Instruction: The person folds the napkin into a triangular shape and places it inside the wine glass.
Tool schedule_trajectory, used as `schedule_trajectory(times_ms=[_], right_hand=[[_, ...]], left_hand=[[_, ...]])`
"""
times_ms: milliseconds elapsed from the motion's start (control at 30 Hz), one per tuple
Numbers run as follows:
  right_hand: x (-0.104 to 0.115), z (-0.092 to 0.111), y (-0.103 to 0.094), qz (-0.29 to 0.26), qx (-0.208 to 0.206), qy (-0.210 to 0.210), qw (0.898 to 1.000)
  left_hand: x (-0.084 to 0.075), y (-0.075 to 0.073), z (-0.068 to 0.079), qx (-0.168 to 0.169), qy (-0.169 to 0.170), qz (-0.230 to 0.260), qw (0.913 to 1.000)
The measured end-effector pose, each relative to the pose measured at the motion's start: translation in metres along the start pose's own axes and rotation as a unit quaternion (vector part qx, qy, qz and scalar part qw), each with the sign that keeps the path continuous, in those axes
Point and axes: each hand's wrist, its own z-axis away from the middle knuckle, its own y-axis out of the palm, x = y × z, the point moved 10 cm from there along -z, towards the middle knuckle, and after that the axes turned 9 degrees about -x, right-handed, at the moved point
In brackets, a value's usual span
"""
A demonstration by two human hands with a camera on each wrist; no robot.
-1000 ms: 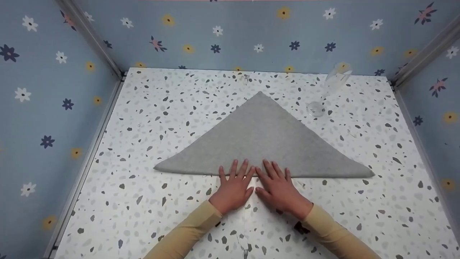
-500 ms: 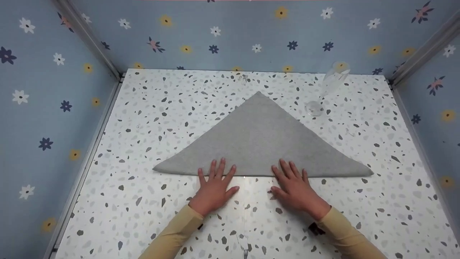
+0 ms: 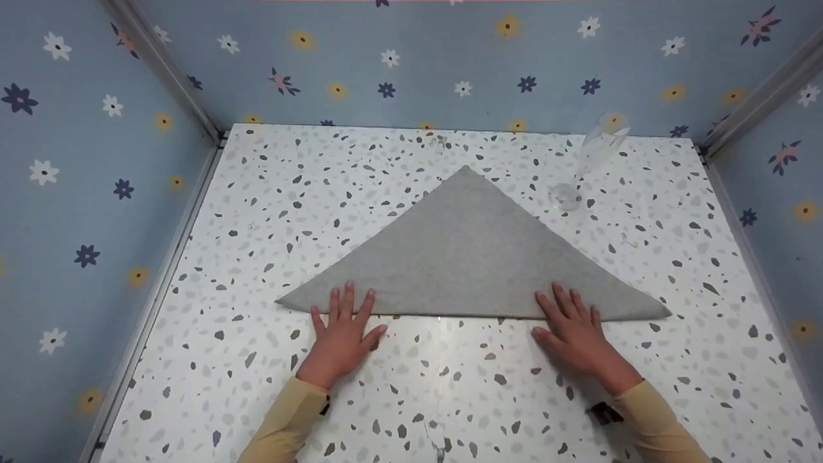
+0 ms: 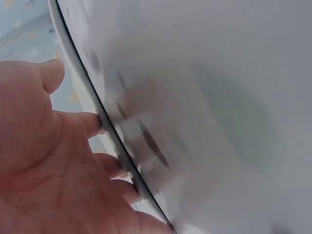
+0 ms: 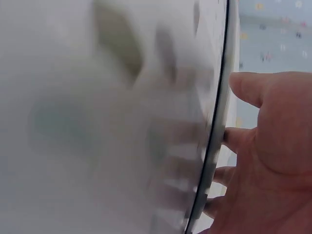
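Observation:
A grey cloth point(image 3: 463, 251), folded into a triangle, lies flat on the speckled table with its point away from me and its long folded edge toward me. My left hand point(image 3: 337, 341) rests with spread, straight fingers across that edge near the left corner. Near the right corner, my right hand point(image 3: 578, 341) lies the same way, fingertips on the cloth and thumb on the table side. In the left wrist view the left palm point(image 4: 63, 165) shows, its fingertips over the cloth's edge point(image 4: 124, 158). The right wrist view shows the right palm point(image 5: 273, 156) likewise.
A clear stemmed glass point(image 3: 601, 145) stands behind the cloth at the back right, its round base point(image 3: 566, 196) on the white speckled table point(image 3: 244, 360). Blue flowered panels point(image 3: 411, 64) enclose the table at the back, left and right.
Both hands have slid apart along the cloth's near edge, from the middle outward: the left hand toward the left corner, the right hand toward the right. The cloth stays in place.

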Motion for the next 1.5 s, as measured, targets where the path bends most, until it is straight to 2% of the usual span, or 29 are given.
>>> schedule_trajectory(times_ms=[200,333,433,933,1300,1500], right_hand=[[-0.038,0.008,-0.018,0.004,-0.002,0.043,0.999],[-0.063,0.015,-0.029,0.011,-0.006,0.065,0.998],[-0.074,0.017,-0.033,0.012,-0.006,0.073,0.997],[-0.075,0.008,-0.033,0.0,-0.006,0.081,0.997],[-0.084,-0.007,-0.038,-0.003,-0.005,0.082,0.997],[-0.087,-0.01,-0.039,-0.004,-0.006,0.082,0.997]], left_hand=[[0.029,-0.007,0.004,-0.004,-0.039,0.006,0.9992],[0.034,-0.008,0.002,-0.008,-0.037,0.02,0.9991],[0.035,-0.009,0.0,-0.01,-0.035,0.022,0.9991],[0.043,-0.016,-0.008,0.017,-0.034,0.023,0.999],[0.043,-0.019,-0.023,0.005,-0.034,0.014,0.9993],[0.044,-0.016,-0.023,-0.002,-0.033,0.008,0.9994]])
